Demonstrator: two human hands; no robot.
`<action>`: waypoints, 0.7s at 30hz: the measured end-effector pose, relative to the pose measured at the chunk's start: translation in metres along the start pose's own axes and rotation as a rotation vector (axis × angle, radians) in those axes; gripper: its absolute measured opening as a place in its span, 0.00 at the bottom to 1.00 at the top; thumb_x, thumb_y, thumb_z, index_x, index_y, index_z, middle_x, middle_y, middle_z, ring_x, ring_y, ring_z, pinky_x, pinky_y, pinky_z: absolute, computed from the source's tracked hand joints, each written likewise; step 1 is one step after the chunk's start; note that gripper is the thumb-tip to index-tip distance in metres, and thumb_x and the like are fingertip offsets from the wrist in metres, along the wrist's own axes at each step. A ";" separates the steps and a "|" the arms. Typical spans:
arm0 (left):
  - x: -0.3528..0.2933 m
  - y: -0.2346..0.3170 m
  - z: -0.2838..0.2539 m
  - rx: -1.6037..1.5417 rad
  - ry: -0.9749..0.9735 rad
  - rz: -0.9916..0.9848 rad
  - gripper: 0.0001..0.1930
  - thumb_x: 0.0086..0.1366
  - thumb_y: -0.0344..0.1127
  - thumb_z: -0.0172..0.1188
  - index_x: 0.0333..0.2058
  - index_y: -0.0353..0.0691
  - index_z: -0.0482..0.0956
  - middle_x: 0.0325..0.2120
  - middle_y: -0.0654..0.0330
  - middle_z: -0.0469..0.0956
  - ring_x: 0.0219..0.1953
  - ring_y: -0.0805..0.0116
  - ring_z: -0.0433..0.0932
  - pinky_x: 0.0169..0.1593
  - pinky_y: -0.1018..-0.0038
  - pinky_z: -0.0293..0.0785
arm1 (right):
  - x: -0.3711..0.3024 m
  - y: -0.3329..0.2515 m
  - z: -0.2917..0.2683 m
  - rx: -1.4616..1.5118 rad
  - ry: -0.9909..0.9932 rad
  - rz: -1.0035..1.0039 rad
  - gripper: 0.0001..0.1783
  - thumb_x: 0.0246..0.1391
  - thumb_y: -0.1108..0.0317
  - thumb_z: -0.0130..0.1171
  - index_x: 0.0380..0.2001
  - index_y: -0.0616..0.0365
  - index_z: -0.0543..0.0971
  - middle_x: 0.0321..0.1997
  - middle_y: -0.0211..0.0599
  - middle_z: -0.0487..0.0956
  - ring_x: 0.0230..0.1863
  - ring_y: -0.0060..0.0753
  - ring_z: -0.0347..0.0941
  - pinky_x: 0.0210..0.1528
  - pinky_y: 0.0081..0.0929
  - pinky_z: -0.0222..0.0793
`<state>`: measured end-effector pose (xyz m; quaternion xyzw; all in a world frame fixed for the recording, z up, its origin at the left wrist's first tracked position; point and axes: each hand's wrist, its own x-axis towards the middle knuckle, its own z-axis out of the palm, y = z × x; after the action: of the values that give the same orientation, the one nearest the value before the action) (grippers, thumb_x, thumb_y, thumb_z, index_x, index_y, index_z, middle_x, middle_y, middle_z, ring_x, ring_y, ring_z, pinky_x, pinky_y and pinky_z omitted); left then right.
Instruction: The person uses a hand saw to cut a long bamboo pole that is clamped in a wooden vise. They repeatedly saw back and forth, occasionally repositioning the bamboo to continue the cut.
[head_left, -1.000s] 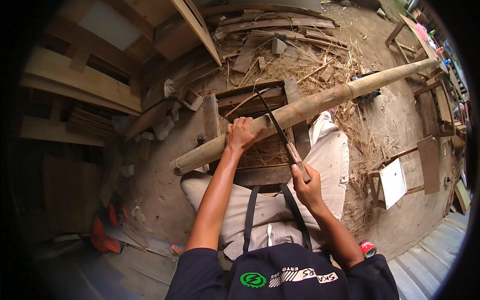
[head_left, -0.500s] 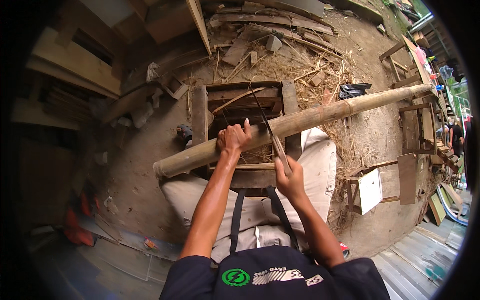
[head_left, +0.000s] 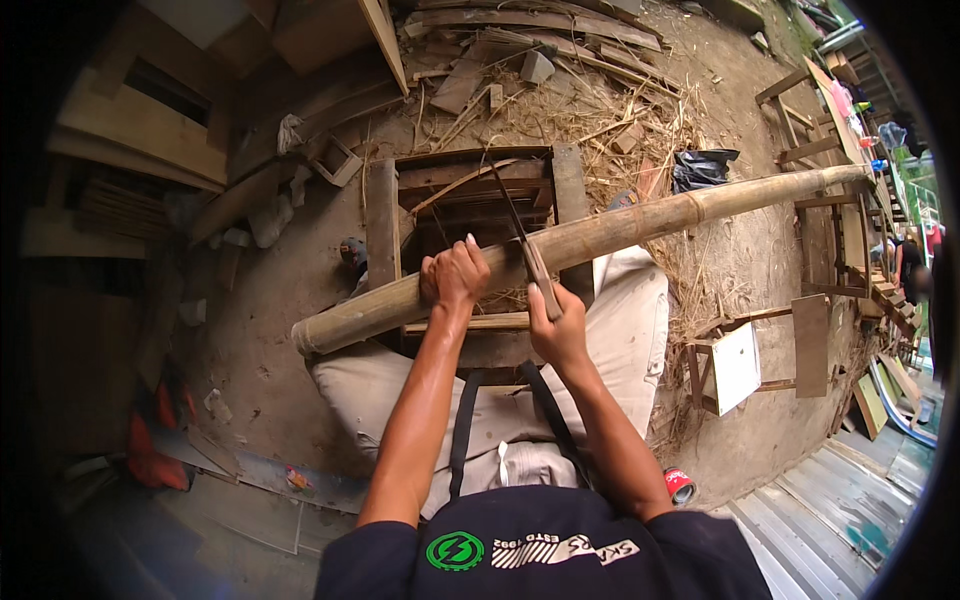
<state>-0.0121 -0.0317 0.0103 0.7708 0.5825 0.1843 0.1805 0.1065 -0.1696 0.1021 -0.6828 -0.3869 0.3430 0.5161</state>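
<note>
Fingers of the right hand (head_left: 560,325), curled tight round the wooden handle (head_left: 540,272) of a narrow dark blade (head_left: 512,212), had moved forward since earlier. Clenched left hand (head_left: 457,277) clasped the long, ringed, tan bamboo pole (head_left: 650,220) across a rough brown wooden frame (head_left: 572,200).

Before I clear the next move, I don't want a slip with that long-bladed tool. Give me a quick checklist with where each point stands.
1. Left hand steadying the bamboo pole: ok, curled over it.
2. Right hand on the long-bladed tool: ok, gripping its handle.
3. Tool positioned at the pole: ok, it crosses the pole to the right of the left hand.
4. Left hand off the tool: ok, apart, though fairly close.
5. Pole over the wooden frame: ok, it spans the frame.
6. Pole's far right end supported: cannot tell, contact there is unclear.
</note>
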 end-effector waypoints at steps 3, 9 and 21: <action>0.017 0.004 -0.007 0.019 -0.131 -0.051 0.30 0.71 0.48 0.42 0.23 0.31 0.83 0.20 0.39 0.79 0.24 0.39 0.79 0.33 0.50 0.72 | -0.024 0.021 -0.014 -0.075 0.012 -0.014 0.13 0.63 0.68 0.55 0.26 0.63 0.74 0.17 0.39 0.72 0.18 0.25 0.66 0.23 0.30 0.63; 0.033 0.005 -0.013 0.044 -0.208 -0.147 0.31 0.72 0.48 0.41 0.21 0.30 0.83 0.19 0.38 0.78 0.24 0.39 0.79 0.37 0.50 0.72 | -0.113 -0.037 -0.056 -0.048 -0.045 0.148 0.07 0.59 0.71 0.56 0.31 0.65 0.78 0.16 0.37 0.74 0.19 0.24 0.73 0.24 0.28 0.67; 0.049 -0.004 -0.003 0.070 -0.275 -0.170 0.32 0.71 0.52 0.41 0.23 0.30 0.83 0.23 0.38 0.80 0.28 0.36 0.81 0.39 0.49 0.75 | -0.124 -0.025 -0.066 -0.012 -0.043 0.181 0.08 0.61 0.71 0.54 0.30 0.65 0.78 0.18 0.37 0.74 0.20 0.21 0.68 0.25 0.25 0.65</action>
<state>-0.0049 0.0171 0.0146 0.7423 0.6216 0.0407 0.2467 0.1019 -0.3038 0.1507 -0.7106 -0.3367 0.4005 0.4704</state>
